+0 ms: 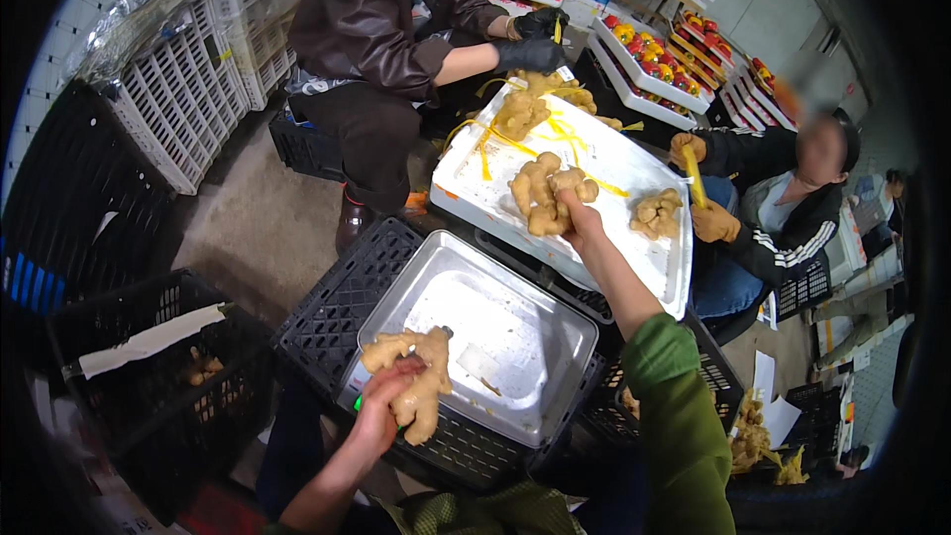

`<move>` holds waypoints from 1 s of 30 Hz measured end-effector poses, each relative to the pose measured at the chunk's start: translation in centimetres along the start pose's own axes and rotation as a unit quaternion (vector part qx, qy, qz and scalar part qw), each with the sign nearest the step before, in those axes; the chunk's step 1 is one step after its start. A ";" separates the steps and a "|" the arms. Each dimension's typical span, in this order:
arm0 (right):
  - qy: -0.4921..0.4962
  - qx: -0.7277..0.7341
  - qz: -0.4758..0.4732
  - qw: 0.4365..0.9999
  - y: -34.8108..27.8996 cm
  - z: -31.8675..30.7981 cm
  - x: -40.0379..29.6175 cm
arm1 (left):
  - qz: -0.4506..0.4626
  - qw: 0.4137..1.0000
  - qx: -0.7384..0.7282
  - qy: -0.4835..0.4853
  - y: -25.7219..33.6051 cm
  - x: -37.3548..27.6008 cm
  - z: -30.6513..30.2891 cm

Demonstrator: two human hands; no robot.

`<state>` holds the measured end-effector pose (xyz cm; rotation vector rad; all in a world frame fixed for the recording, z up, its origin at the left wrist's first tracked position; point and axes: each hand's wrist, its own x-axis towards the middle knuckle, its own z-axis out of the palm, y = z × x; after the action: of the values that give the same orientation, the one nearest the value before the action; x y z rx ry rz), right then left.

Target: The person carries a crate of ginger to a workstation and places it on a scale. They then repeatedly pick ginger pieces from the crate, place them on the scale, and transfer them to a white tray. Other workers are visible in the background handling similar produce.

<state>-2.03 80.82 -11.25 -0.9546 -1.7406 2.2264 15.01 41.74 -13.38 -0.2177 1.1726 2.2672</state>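
My left hand (pixel 386 397) grips a knobbly piece of ginger root (pixel 427 375) above the near left corner of a shallow metal tray (pixel 513 334), which holds a few scraps. Farther off, my right hand (pixel 583 223) has hold of a second ginger piece (pixel 539 189) over a white foam box lid (pixel 475 200); whether that piece touches the lid I cannot tell. Another ginger piece (pixel 657 213) lies on the lid to the right. Yellow ties (pixel 568 135) are strewn across its far half, beside a heap of ginger (pixel 520 115).
Black plastic crates (pixel 349 297) sit under and around the tray. A black crate (pixel 171 386) with some ginger stands at left. Two people sit across: one in black gloves (pixel 531 52), one in orange gloves (pixel 713 221) holding yellow strips. Boxes of peppers (pixel 654 63) are stacked behind.
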 end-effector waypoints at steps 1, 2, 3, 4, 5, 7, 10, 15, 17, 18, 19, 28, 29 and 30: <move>0.022 0.006 -0.004 1.000 1.1 1.3 2.4 | -0.012 1.000 0.012 0.008 0.3 -0.2 -0.4; 0.047 0.012 -0.008 0.999 2.2 2.2 4.6 | -0.018 1.000 -0.001 0.014 0.2 -0.2 -0.7; 0.051 0.018 -0.001 0.999 3.2 2.5 6.4 | -0.030 0.999 -0.012 0.018 0.4 0.0 -0.8; 0.062 0.023 0.004 0.998 4.0 1.9 7.6 | -0.048 0.998 -0.025 0.018 0.4 0.1 -0.3; 0.079 0.030 0.010 0.996 4.8 0.7 8.7 | -0.070 0.997 -0.035 0.015 0.2 0.3 0.1; 0.058 -0.054 0.005 0.997 6.0 1.1 9.2 | -0.064 0.997 -0.023 0.048 -0.1 0.3 0.0; 0.095 -0.271 -0.021 0.958 4.5 0.3 6.8 | -0.029 0.998 0.054 0.019 -0.4 0.7 0.6; -0.063 -0.420 -0.310 0.851 0.2 -10.6 -5.0 | 0.020 0.979 0.199 -0.042 -0.8 0.9 2.3; -0.114 -0.414 -0.194 0.882 -1.9 -19.5 -11.9 | 0.026 0.972 0.221 -0.068 -1.7 1.6 3.3; -0.082 -0.414 -0.159 0.893 -2.4 -23.0 -15.2 | 0.039 0.966 0.247 -0.061 -1.7 1.8 3.9; -0.048 -0.454 -0.193 0.868 -1.1 -27.7 -16.4 | 0.055 0.959 0.274 -0.051 -1.4 1.9 4.6; 0.182 -0.484 0.070 0.853 13.2 -48.4 -27.7 | 0.071 0.864 0.488 -0.103 -3.1 7.1 4.9; 0.138 -0.489 0.100 0.855 14.9 -48.1 -26.9 | 0.093 0.852 0.508 -0.088 -3.4 7.4 4.3; 0.078 -0.539 0.076 0.835 14.6 -45.4 -25.7 | 0.118 0.837 0.532 -0.062 -3.3 7.2 3.5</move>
<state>47.56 100.77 -20.21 -1.3993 -2.9125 0.9814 11.31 48.95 -16.37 0.5224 2.2514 1.4321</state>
